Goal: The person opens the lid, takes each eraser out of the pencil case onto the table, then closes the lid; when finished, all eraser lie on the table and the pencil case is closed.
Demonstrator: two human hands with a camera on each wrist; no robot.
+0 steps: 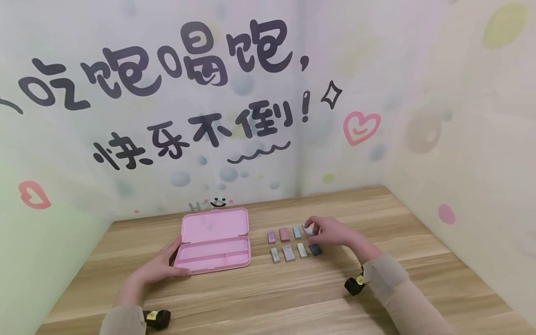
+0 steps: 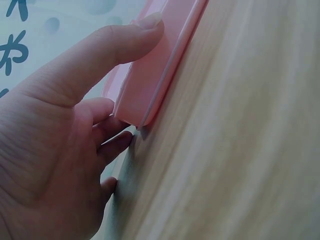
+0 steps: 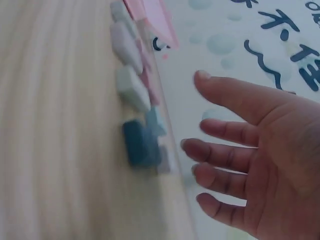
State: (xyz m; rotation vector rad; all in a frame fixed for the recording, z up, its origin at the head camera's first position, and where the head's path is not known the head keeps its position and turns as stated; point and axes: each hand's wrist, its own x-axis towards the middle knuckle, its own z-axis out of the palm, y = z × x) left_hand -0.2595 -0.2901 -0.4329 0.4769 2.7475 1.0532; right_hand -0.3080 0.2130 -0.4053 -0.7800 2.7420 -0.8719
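In the head view a pink pencil case (image 1: 238, 257) lies open on the table, its lid folded back toward the wall. My left hand (image 1: 157, 270) grips its left end, thumb along the front corner and fingers at the side; the left wrist view shows this thumb over the pink wall (image 2: 145, 95). Several small rectangular blocks, perhaps erasers, lie in two rows to the right of the case. Over the right end of these rows hovers my right hand (image 1: 331, 231), with nothing in it. Nearest below it are a dark blue block (image 1: 315, 250) and a pale block (image 1: 308, 230) partly hidden by the fingers.
Other blocks include a purple one (image 1: 271, 236), a pink one (image 1: 284, 234), a light blue one (image 1: 297, 231) and a white one (image 1: 302, 250). The wooden table (image 1: 234, 302) meets a printed wall covering (image 1: 268, 177) at the back.
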